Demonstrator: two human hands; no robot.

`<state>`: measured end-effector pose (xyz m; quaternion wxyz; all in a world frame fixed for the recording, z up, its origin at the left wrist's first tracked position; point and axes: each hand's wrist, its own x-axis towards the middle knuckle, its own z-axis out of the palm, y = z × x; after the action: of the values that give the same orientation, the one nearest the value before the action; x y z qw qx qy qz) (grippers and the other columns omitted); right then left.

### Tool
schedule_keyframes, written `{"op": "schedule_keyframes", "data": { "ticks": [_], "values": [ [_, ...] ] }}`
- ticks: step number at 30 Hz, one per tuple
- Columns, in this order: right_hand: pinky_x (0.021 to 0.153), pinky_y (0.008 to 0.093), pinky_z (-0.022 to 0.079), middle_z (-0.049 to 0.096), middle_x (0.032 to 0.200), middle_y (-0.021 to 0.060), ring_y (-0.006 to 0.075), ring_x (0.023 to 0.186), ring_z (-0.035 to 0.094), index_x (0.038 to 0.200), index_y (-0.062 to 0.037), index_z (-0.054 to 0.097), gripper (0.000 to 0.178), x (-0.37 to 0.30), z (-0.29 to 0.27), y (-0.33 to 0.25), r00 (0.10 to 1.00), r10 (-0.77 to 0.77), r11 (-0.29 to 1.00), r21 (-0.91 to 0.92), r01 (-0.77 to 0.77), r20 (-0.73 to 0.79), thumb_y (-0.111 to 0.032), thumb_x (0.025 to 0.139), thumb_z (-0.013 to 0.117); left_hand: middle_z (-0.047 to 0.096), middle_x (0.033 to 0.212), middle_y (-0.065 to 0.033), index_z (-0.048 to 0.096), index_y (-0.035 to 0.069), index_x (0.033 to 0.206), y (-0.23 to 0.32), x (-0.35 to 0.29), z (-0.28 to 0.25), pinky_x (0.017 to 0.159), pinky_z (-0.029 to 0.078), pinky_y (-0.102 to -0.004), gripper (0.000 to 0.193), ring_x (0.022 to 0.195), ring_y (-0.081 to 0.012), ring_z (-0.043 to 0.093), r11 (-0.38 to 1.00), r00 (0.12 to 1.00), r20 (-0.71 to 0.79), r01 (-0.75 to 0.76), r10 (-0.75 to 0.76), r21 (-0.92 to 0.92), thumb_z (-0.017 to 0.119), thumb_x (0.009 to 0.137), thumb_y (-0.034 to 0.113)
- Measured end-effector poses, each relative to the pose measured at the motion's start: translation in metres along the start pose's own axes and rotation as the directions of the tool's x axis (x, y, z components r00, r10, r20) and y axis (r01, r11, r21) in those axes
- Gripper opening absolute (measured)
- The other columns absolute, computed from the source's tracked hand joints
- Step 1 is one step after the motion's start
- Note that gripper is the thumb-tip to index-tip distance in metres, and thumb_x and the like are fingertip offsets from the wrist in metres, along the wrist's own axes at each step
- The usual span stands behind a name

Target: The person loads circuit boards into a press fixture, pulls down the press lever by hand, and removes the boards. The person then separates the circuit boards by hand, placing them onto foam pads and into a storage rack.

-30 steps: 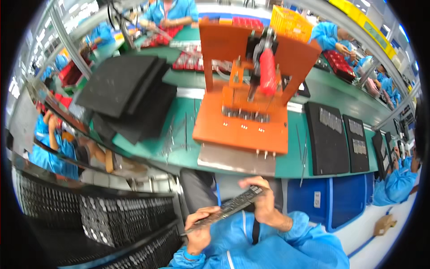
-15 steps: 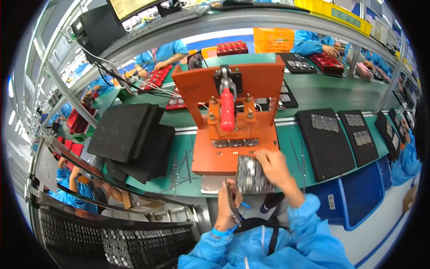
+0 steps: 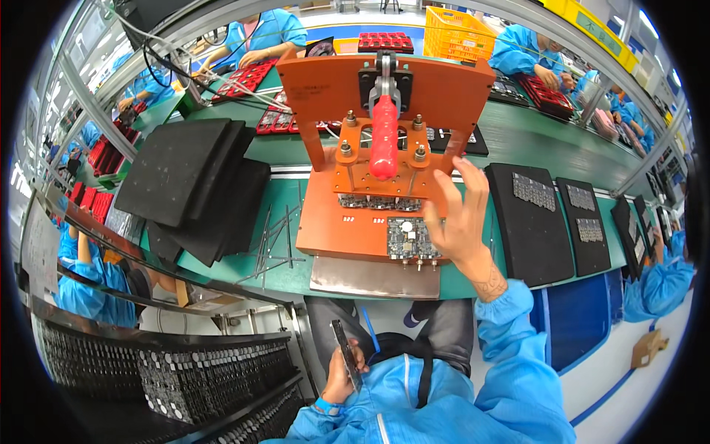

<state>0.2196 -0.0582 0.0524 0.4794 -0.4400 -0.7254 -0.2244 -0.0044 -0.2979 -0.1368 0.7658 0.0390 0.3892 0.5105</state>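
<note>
My right hand (image 3: 462,218) is open, fingers spread, just above and beside the right end of a circuit board panel (image 3: 409,238). That panel lies on the front right of an orange press fixture (image 3: 325,226) and sticks out slightly over its front edge. Above it hangs the press's red lever handle (image 3: 384,140), pointing down. More small boards (image 3: 377,203) sit in a row under the pressing plate. Down by my lap, my left hand (image 3: 344,374) grips a thin dark circuit board (image 3: 343,342), seen nearly edge-on.
Black foam sheets (image 3: 174,174) are stacked on the left, beside loose thin metal strips (image 3: 275,244). To the right lie black foam trays (image 3: 529,244) bearing small boards. A rack of boards (image 3: 185,381) stands lower left, a blue bin (image 3: 577,322) lower right. Co-workers sit across the line.
The circuit board panel has gone from my right hand onto the fixture, and that hand has opened and risen. My left hand has dropped toward my lap with its board. The view has shifted.
</note>
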Motion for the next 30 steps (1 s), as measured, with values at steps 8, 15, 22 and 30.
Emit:
{"op": "schedule_keyframes", "data": {
  "ticks": [8,15,22,30],
  "values": [
    [0.090,0.0412,0.038,0.054,0.112,0.0021,0.0206,0.102,0.054,0.109,-0.0321,0.062,0.032,0.145,0.031,-0.013,0.722,-0.642,0.747,0.001,0.665,-0.257,-0.021,0.079,0.066,0.057,0.119,-0.0082,0.043,0.006,0.127,0.010,-0.012,0.022,0.093,0.047,-0.0345,0.037,0.108,-0.0202,0.056,0.992,0.999,-0.032,0.014,-0.010,0.125,0.036,0.091,0.003],
    [0.070,0.0420,0.049,0.062,0.082,0.0180,0.0287,0.074,0.061,0.124,-0.0056,0.051,0.037,0.265,0.044,0.032,0.947,0.033,0.829,0.521,-0.204,0.320,-0.029,0.097,0.042,0.055,0.125,-0.0091,0.035,0.004,0.138,0.029,-0.028,0.036,0.096,0.045,-0.0329,0.045,0.112,-0.0175,0.055,0.957,0.992,0.090,-0.113,0.092,0.267,0.047,0.094,0.003],
    [0.079,0.0436,0.048,0.060,0.101,0.0115,0.0299,0.095,0.059,0.110,-0.0092,0.060,0.027,0.117,-0.006,-0.022,0.930,-0.362,0.804,0.484,0.344,-0.061,-0.024,0.088,0.059,0.064,0.109,-0.0065,0.056,-0.006,0.122,0.095,-0.030,0.067,0.083,0.046,-0.0243,0.031,0.095,-0.0097,0.056,0.557,0.889,0.143,-0.390,0.435,0.733,0.054,0.094,0.007],
    [0.094,0.0455,0.038,0.046,0.127,0.0147,0.0271,0.115,0.047,0.139,-0.0180,0.037,0.084,-0.026,-0.021,-0.039,0.406,-0.730,0.682,0.556,0.474,0.549,-0.049,0.069,0.073,0.064,0.097,-0.0015,0.059,-0.004,0.117,0.185,0.050,0.142,0.078,0.045,-0.0232,0.026,0.087,-0.0065,0.052,0.318,0.867,0.450,-0.374,-0.212,0.871,0.052,0.095,0.008]
  ]
}}
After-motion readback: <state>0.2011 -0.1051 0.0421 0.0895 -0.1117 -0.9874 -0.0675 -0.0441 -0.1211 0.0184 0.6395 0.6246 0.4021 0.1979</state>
